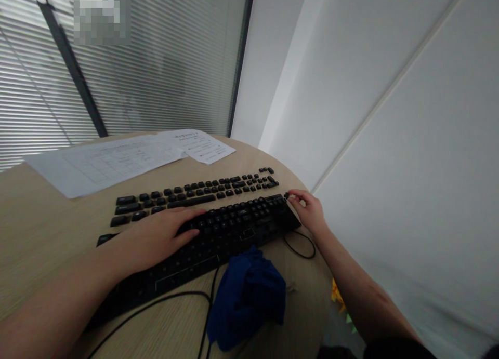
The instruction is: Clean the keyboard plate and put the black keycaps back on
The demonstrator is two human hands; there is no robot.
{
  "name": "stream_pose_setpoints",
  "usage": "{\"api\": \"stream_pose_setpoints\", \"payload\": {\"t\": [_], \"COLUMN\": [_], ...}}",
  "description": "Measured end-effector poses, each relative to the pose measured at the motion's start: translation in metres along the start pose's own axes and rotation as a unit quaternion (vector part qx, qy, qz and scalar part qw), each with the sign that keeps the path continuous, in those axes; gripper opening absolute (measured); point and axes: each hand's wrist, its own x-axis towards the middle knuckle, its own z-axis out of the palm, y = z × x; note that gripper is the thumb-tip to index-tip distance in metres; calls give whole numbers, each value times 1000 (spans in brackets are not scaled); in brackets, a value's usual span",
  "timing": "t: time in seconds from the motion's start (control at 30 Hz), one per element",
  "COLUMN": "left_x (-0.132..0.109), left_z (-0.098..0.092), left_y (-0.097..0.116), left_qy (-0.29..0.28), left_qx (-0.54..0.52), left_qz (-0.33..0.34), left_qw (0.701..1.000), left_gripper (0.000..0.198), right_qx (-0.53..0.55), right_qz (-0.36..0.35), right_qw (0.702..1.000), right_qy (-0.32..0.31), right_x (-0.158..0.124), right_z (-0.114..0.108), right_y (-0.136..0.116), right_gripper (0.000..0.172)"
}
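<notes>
A black keyboard (234, 239) lies slantwise on the round table, with keycaps in its upper part and bare, keyless rows nearer me. My left hand (166, 234) holds it from above, the thumb on top and the fingers along its far side. At the keyboard's far right end, my right hand (307, 208) pinches a small black keycap (287, 195) between thumb and fingertips. Loose black keycaps (191, 194) are laid out in rows just beyond the keyboard. A crumpled blue cloth (249, 299) sits close to its near side.
Printed paper sheets (128, 161) lie at the back of the wooden table (78, 218). A black cable (171, 295) runs along the near side and loops at the right. White wall (390, 141) rises to the right; a glass partition with blinds (167, 63) stands behind.
</notes>
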Motion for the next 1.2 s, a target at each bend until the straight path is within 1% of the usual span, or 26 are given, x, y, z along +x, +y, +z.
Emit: {"api": "stream_pose_setpoints", "payload": {"t": [0.03,0.1,0.17,0.27,0.33,0.4,0.47,0.53,0.8,1.07,1.2], "left_x": [0,0,0,0,0,-1,-1,-1,0,-1,-2], "left_z": [0,0,0,-1,-1,-1,-1,-1,0,-2,-2], "left_y": [0,0,0,1,2,2,3,3,4,8,6], "left_qy": [0,4,7,5,2,-2,-5,-8,-16,-9,-17], "left_qx": [-1,-5,-7,-5,-1,1,2,4,8,0,-1], "left_qz": [0,3,5,4,2,2,2,1,-5,-5,-6], "left_qw": [1000,1000,1000,1000,1000,1000,1000,1000,1000,1000,1000], "left_gripper": [58,58,57,57,57,58,58,58,60,58,58], "right_qx": [13,42,55,30,14,5,-4,-7,-16,-23,-32], "right_qz": [20,47,56,46,15,-35,-84,-114,-163,-195,-210], "right_qw": [999,997,997,998,998,992,980,971,963,956,952], "right_qy": [21,34,21,-13,-53,-120,-183,-211,-214,-216,-219], "right_x": [0,0,0,-1,-1,1,4,7,9,11,11], "right_z": [0,0,1,1,-1,-2,-4,-4,-4,-6,-6], "right_y": [4,11,15,11,6,0,-4,-7,-9,-14,-16], "right_gripper": [24,28,30,29,25,21,17,16,18,17,18]}}
